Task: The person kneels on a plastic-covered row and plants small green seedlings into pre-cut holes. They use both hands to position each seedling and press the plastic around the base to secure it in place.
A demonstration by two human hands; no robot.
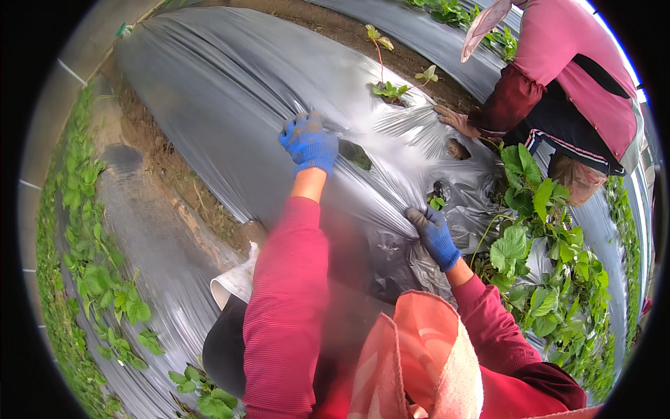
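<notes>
A raised bed lies under shiny grey plastic mulch film (220,99), pulled into folds. My left hand (310,140), in a soiled blue glove, is closed on a bunched fold of the film near the middle of the bed. Lower right, my right hand (433,230), also blue-gloved, pinches the film, and taut creases run from it towards the upper left. Between my hands a hole in the film shows a dark green leaf (357,155). A small strawberry plant (390,90) pokes through the film above them. Small green leaves (436,202) show in a hole beside my right hand.
A co-worker in pink (565,78) bends at the upper right, a gloved hand (456,120) on the same film. Leafy strawberry plants (544,309) fill the right side. A soil furrow (193,204) and another film-covered bed (141,230) with plants run along the left.
</notes>
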